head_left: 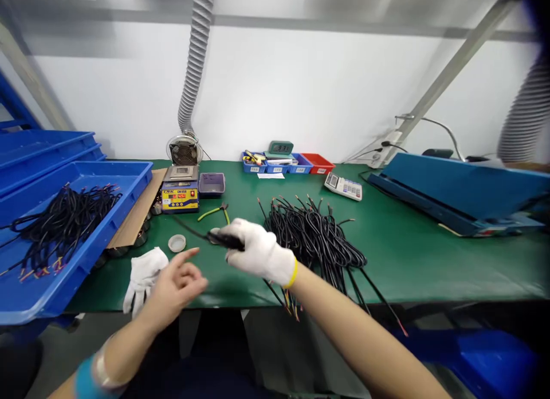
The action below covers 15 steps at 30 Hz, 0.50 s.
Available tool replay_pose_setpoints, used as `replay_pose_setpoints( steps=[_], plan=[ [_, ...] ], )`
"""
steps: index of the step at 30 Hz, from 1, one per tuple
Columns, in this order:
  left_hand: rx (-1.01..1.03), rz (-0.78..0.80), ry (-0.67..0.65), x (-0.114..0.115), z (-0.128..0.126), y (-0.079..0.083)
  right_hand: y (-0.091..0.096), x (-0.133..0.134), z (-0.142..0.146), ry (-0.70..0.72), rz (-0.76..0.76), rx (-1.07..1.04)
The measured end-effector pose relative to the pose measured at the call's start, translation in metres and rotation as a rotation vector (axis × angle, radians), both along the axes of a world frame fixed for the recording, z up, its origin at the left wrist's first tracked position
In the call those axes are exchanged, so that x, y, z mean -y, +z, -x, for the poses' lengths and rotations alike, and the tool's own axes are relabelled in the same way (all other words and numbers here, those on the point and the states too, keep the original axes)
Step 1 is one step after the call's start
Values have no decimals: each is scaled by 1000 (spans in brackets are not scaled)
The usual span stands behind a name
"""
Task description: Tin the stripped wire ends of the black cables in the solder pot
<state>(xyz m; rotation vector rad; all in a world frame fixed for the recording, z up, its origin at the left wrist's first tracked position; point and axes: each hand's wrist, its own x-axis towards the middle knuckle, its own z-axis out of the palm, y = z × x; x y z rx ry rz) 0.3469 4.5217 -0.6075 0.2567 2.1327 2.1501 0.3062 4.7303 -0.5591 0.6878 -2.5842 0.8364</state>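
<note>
"Left forearm (131, 344) and right forearm (356, 324) are lying closest in the head view. What are the hands doing?"

"Gloved, the right hand (260, 247) is gripping a dark cable (227, 240), its fingers closing around it above the table (412, 267). Bare, the left hand (174, 281) is hanging empty, its fingers parted and partly curled."

"Which way is the cable lying from those empty fingers?"

"Its thick part is sitting to their right and slightly farther from the body, a gap showing between. Its long axis is running sideways, the thin end pointing left and away, passing beyond the index finger. Blur is hiding its finer shape."

"Which hand is being nearer?"

"Right: it is touching the cable. To its right a cable pile (318, 238) is lying; at far left a blue tray (118, 220) is holding a second pile (71, 216)."
</note>
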Motion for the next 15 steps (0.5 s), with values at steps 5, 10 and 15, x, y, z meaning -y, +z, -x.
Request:
replay_pose_setpoints(
  steps=[5, 10, 15],
  plan=[
    [-51, -187, -160, -46, 54, 16, 3, 21, -24, -174, -273, -181],
    [-68, -410, -61, -30, 72, 28, -21, 41, -55, -152, -77, -373],
    [-7, -557, -146, -7, 83, 31, -63, 89, -20, -79, 559, 98]
  ],
)
